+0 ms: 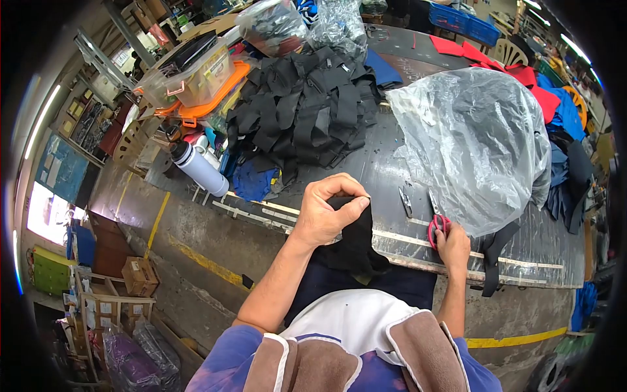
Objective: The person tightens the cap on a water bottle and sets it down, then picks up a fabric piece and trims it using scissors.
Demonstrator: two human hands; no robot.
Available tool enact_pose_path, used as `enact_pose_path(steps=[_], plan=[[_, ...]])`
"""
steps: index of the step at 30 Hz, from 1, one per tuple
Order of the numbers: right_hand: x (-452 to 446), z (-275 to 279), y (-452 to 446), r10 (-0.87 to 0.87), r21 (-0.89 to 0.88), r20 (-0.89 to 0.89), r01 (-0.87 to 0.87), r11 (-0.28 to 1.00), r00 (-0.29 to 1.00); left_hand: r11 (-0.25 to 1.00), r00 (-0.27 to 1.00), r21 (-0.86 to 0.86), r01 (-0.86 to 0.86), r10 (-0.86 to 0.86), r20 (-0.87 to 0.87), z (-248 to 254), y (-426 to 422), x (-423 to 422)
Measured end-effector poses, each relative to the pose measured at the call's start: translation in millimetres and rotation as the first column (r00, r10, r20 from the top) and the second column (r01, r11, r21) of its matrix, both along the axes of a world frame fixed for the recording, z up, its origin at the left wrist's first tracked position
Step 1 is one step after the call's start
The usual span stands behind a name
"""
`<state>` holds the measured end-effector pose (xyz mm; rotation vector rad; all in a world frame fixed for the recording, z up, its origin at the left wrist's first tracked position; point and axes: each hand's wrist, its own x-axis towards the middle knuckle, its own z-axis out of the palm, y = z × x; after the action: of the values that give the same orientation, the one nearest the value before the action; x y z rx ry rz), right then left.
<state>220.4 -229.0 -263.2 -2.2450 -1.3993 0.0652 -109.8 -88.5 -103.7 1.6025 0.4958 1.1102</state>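
My left hand (333,208) is closed in a pinch on the top edge of a black piece of fabric (356,238). The fabric hangs down from my fingers over the table edge, toward my lap. Over at the right, my right hand (453,248) grips the red handles of a pair of scissors (435,225). Their blades lie along the tabletop, pointing away from me. Small thread snips (405,202) rest on the table between my hands. Past my left hand rises a large heap of black fabric strips (304,108).
A clear plastic bag (473,144) covers much of the table's right side. One black strap (498,258) hangs over the front edge. At left stand a lavender bottle (199,168) and a plastic box (202,75) with an orange lid. Red fabric (483,55) lies at the back right.
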Motion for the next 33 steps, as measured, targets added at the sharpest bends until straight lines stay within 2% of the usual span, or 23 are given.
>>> enact_pose_path(steps=[2, 3, 4, 5, 6, 7, 10, 12, 15, 18, 27, 31, 33], plan=[[-11, 0, 0, 0.076, 0.181, -0.152, -0.048, 0.982, 0.985, 0.999, 1.0, -0.035, 0.006, -0.006, 0.007, 1, 0, -1], [-16, 1, 1, 0.074, 0.18, -0.153, -0.045, 0.983, 0.986, 0.997, 1.0, -0.069, 0.018, -0.017, 0.015, 1, -1, -1], [-25, 13, 4, 0.154, 0.232, -0.428, -0.056, 0.971, 0.891, 0.994, 0.999, -0.103, 0.031, -0.029, 0.022, 1, -1, 0], [-35, 26, 7, 0.233, 0.285, -0.66, -0.049, 0.957, 0.715, 0.994, 0.999, -0.104, 0.036, -0.034, 0.02, 1, -1, 0], [-44, 39, 10, 0.308, 0.337, -0.825, -0.026, 0.941, 0.474, 0.995, 0.999, -0.094, 0.039, -0.038, 0.006, 1, -1, 1], [-51, 53, 11, 0.308, 0.338, -0.824, -0.024, 0.941, 0.475, 0.996, 0.999, -0.082, 0.04, -0.04, -0.006, 1, -1, 1], [-70, 90, 12, 0.504, 0.432, -0.608, -0.277, 0.858, 0.613, 0.998, 0.999, -0.049, 0.041, -0.043, -0.034, 2, -2, 1], [-76, 101, 15, 0.524, 0.427, -0.586, -0.315, 0.848, 0.618, 0.999, 0.997, -0.003, 0.05, -0.05, -0.063, 5, -2, 1], [-84, 110, 16, 0.559, 0.41, -0.547, -0.382, 0.828, 0.624, 0.998, 0.995, -0.028, 0.059, -0.061, -0.084, 8, -5, -1], [-88, 114, 17, 0.548, 0.344, -0.468, -0.428, 0.835, 0.693, 0.997, 0.993, -0.034, 0.075, -0.078, -0.09, 7, -6, -1], [-89, 117, 15, 0.53, 0.353, -0.44, -0.404, 0.844, 0.724, 0.997, 0.988, -0.001, 0.083, -0.082, -0.128, 3, -4, 0], [-81, 108, 15, 0.455, 0.344, -0.474, -0.317, 0.884, 0.754, 0.996, 0.983, 0.005, 0.085, -0.083, -0.165, 8, -4, -1], [-74, 106, 20, 0.25, 0.224, -0.407, -0.169, 0.96, 0.878, 0.996, 0.981, 0.001, 0.087, -0.086, -0.176, 9, -4, -1]])
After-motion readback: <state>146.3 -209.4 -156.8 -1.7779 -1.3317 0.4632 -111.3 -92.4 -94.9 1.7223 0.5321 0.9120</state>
